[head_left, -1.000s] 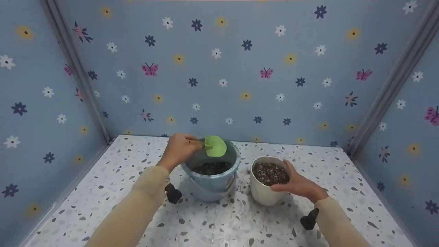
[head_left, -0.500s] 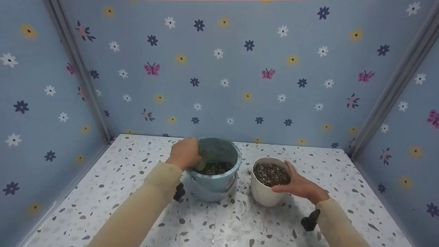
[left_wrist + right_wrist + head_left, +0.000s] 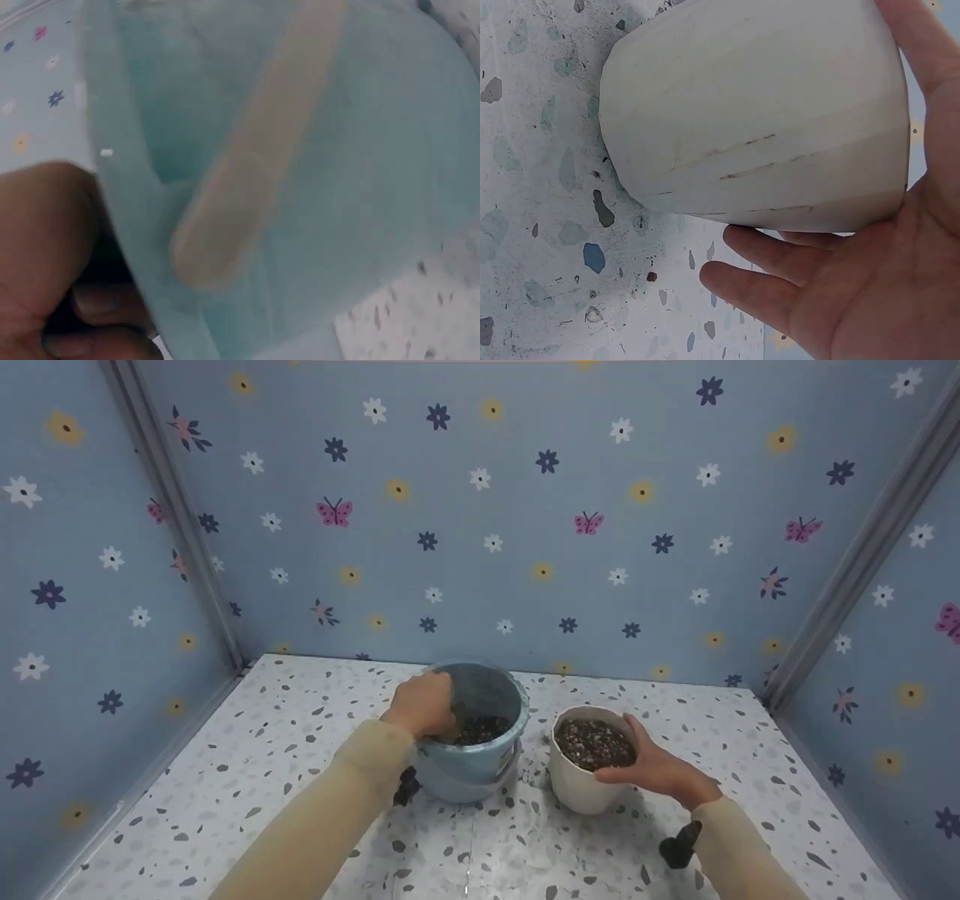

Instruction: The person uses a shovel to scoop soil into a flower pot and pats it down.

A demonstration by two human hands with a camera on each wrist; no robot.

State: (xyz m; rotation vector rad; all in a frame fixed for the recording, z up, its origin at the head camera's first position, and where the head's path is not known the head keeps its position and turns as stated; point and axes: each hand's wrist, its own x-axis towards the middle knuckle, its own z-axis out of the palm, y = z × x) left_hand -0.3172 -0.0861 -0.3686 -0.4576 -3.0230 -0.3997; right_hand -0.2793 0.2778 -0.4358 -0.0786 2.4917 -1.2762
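A light blue bucket [image 3: 466, 780] with dark soil [image 3: 486, 730] at its bottom stands near the middle. My left hand [image 3: 421, 703] reaches over its left rim with curled fingers, holding a small green scoop whose blade is mostly hidden inside. The left wrist view shows the bucket's outer wall [image 3: 375, 187] and its pale carrying handle [image 3: 247, 165]. To the right stands a white flower pot [image 3: 585, 793] filled nearly to the rim with soil [image 3: 595, 744]. My right hand [image 3: 658, 763] holds the pot's right side, thumb in front and fingers round the back.
The white speckled tabletop [image 3: 247, 750] lies under both containers. Blue flowered panels [image 3: 480, 510] close off the back and both sides, with grey posts [image 3: 176, 510] at the corners. A black wrist device [image 3: 681, 846] sits below my right wrist.
My left hand has lowered the green scoop from above the bucket down into it, then shifted slightly right. The right hand and the pot have stayed in place.
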